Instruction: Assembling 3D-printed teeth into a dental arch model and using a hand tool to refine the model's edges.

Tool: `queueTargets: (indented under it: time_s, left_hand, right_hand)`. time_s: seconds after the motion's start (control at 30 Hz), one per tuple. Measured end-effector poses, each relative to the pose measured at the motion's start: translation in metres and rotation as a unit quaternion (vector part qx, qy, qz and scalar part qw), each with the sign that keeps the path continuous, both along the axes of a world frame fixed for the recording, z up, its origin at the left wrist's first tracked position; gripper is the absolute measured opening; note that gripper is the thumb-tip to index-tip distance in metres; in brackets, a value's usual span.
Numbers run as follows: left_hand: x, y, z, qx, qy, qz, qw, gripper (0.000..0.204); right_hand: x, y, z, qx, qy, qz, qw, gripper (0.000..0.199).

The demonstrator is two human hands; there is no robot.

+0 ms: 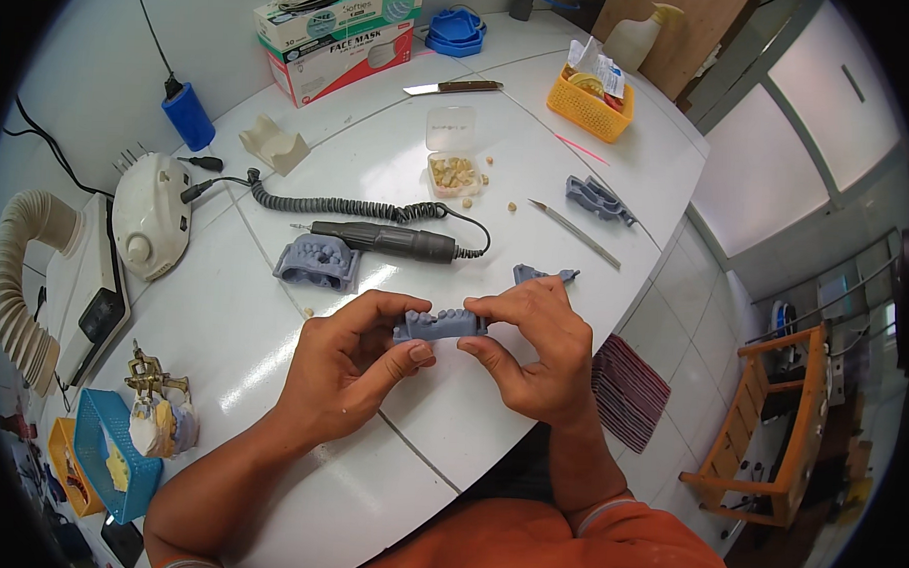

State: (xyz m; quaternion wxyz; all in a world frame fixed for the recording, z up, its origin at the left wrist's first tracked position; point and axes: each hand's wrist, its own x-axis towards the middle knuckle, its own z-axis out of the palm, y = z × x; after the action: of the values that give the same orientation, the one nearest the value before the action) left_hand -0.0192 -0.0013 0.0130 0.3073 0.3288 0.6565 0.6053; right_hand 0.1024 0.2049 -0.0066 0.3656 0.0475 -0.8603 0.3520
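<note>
Between my two hands, above the white table, is a grey dental model with a row of teeth along its top. My left hand pinches its left end between thumb and fingers. Its right end is gripped by my right hand, thumb below and fingers above. Just beyond my left hand, a second grey dental model rests on the table against a black dental handpiece with a coiled cord. Another grey model piece lies behind my right hand, which partly hides it.
A clear box of small tooth-coloured pieces stands open mid-table. Around it are a carving tool, a grey model part, a knife and a yellow basket. At left are a white control unit, a ribbed hose and an articulator.
</note>
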Motion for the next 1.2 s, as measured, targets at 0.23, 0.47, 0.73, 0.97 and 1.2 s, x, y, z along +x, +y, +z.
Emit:
queueTargets:
  time_s: [0.23,0.47,0.73,0.97,1.2]
  left_hand:
    - [0.0,-0.002,-0.002,-0.025,0.045,0.004,0.999,0.026]
    - [0.0,-0.001,0.001,-0.018,0.035,0.005,0.999,0.026]
    - [0.0,-0.001,0.006,-0.029,0.029,-0.008,0.999,0.029]
    - [0.0,-0.004,0.004,-0.021,0.016,-0.024,0.999,0.031]
    - [-0.001,-0.004,0.005,-0.027,0.018,-0.027,0.999,0.031]
  right_hand:
    - [0.001,-0.001,-0.001,0.0,0.0,0.013,1.0,0.03]
    - [0.0,-0.001,-0.002,-0.002,0.002,0.014,1.0,0.034]
    - [0.0,-0.001,-0.001,0.003,-0.007,0.012,1.0,0.036]
    - [0.001,-0.002,0.001,0.012,-0.009,0.02,1.0,0.035]
    - [0.001,-0.004,0.0,0.029,0.002,0.028,0.999,0.034]
